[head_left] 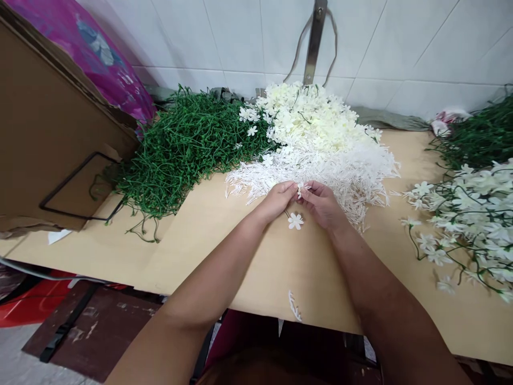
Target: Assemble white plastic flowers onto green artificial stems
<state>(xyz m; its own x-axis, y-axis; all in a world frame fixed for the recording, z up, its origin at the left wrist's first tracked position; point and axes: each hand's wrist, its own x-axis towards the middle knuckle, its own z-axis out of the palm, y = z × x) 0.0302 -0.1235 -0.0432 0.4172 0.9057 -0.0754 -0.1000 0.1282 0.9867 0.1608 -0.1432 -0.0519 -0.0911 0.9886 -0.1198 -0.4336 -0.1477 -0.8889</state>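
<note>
White-tiled wall behind wooden counter (208, 240). Your left hand (276, 200) and right hand (323, 206) pinch small flower piece (300, 189) together at centre; loose blossom (295, 221) at 6 o'clock below. Keep fingertips close, press straight.

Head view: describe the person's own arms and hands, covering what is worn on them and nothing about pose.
Both forearms are bare as far as the picture shows: no sleeves, gloves, watch or bracelets. The left hand and right hand show no rings that can be made out. Fingernails are too small to judge.
</note>
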